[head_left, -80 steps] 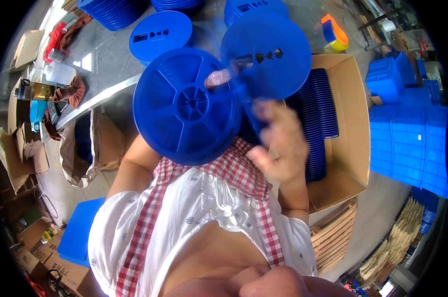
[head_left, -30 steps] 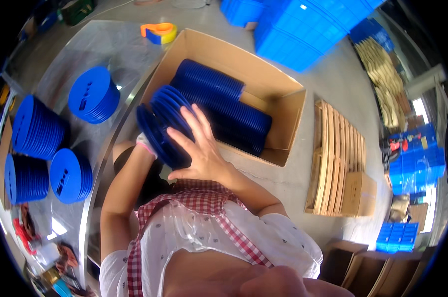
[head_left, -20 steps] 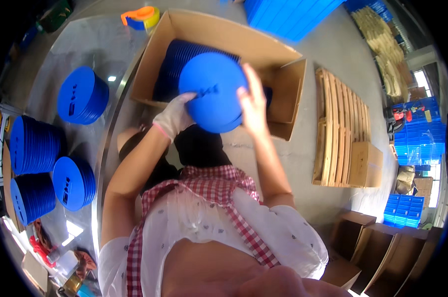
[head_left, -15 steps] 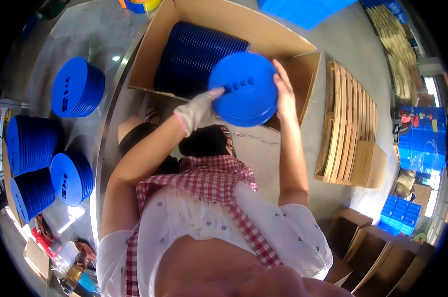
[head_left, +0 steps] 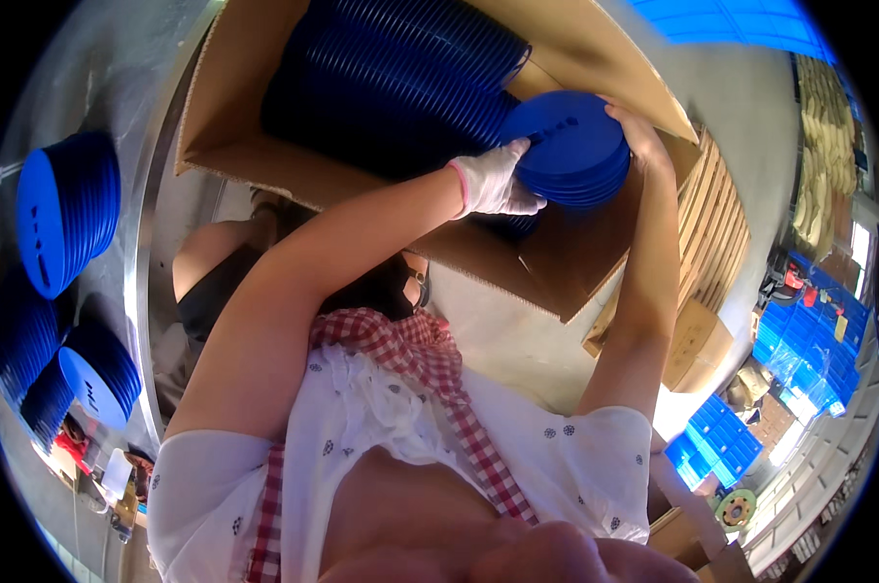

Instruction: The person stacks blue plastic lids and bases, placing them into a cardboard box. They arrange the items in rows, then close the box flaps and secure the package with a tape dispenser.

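A short stack of blue round discs (head_left: 568,146) with small cut-outs in the top one is held between my two hands, tilted, inside the right part of an open cardboard carton (head_left: 580,267). My left hand (head_left: 498,185), in a pale glove, grips the stack's left side, with fingers under its near edge. Bare, my right hand (head_left: 641,136) wraps round the far right side; some of its fingers are hidden behind the stack. Long rows of blue discs standing on edge (head_left: 381,87) fill the left and middle of the carton, just beside the held stack.
On the metal table (head_left: 80,87) at my left stand several stacks of blue discs (head_left: 80,214). A wooden pallet (head_left: 716,209) and a small closed cardboard box (head_left: 697,350) lie right of the carton. Blue crates (head_left: 716,442) are farther right.
Both hands have carried the disc stack forward and right, from above the carton's near edge down into its right part. The view has shifted closer over the carton.
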`<state>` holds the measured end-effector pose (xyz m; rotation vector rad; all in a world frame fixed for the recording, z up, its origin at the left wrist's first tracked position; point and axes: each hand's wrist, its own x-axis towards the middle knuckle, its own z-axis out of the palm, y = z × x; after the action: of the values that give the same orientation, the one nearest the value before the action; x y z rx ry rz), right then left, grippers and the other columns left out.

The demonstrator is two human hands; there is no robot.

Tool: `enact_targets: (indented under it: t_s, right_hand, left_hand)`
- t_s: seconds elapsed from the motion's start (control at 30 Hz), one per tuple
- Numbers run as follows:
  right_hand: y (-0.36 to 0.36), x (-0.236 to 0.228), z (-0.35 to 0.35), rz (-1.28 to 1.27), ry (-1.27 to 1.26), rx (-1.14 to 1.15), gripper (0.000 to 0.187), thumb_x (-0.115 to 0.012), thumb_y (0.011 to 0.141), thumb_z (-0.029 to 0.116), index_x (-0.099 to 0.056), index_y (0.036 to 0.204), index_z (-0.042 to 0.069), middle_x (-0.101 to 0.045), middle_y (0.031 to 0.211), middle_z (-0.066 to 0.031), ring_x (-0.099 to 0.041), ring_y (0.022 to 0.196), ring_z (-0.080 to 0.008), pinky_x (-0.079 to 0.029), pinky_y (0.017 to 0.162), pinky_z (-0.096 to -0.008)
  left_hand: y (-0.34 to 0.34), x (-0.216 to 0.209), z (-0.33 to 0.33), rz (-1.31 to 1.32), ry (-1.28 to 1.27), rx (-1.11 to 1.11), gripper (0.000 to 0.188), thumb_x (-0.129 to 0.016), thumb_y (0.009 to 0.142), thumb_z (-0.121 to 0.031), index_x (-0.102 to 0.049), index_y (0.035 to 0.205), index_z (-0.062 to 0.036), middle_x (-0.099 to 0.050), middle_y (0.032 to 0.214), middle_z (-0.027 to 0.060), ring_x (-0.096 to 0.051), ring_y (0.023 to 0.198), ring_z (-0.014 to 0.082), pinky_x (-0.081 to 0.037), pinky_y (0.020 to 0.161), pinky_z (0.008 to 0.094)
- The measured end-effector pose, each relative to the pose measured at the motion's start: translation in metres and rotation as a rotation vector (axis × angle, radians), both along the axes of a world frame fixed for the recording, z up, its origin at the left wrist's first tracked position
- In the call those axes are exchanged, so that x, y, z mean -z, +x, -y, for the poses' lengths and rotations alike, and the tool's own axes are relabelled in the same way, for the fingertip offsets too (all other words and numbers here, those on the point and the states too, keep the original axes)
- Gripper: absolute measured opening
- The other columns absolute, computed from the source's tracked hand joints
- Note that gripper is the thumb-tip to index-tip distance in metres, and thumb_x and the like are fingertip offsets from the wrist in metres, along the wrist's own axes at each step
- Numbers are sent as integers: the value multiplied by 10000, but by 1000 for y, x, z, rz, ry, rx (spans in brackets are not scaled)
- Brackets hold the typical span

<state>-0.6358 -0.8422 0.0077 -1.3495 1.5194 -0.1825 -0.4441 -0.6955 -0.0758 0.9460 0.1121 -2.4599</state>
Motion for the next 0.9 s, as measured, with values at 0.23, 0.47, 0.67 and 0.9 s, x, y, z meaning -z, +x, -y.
enact_targets:
  t_s: [0.23, 0.47, 0.67, 0.9]
  right_hand:
    - [28, 57, 82, -300, 25, -103, 413, -504, 961, 230, -592, 1311, 28, -619, 1284, -121, -553, 1181, -227, -398, 1035, -307]
    - [57, 70, 102, -366, 16, -230, 456, -510, 975, 267, -552, 1349, 11, -544, 1388, -135, -466, 1305, -251, -334, 1098, -299]
    - [67, 87, 94, -420, -124, -230, 658, -542, 936, 524, -522, 1385, 42, -507, 1434, -131, -433, 1346, -263, -385, 1060, -323]
    - [66, 86, 83, -518, -145, -165, 724, -571, 892, 570, -471, 1432, 99, -547, 1394, -150, -517, 1283, -296, -433, 1031, -372]
  left_hand:
    - [9, 27, 40, -27, 18, -105, 856, -305, 925, -734, -353, 1428, -43, -527, 1296, 251, -562, 1186, 329, -512, 987, 465]
    - [11, 57, 56, -61, -34, -155, 1019, -303, 852, -822, -271, 1478, -18, -438, 1389, 276, -498, 1271, 374, -468, 1041, 473]
    - [14, 57, 44, -102, 26, -79, 1095, -336, 838, -819, -173, 1490, 45, -453, 1389, 261, -495, 1282, 380, -461, 1042, 474]
    - [28, 4, -2, 48, -217, 211, 759, -463, 967, -588, -366, 1395, 31, -590, 1232, 179, -624, 1038, 287, -527, 904, 425]
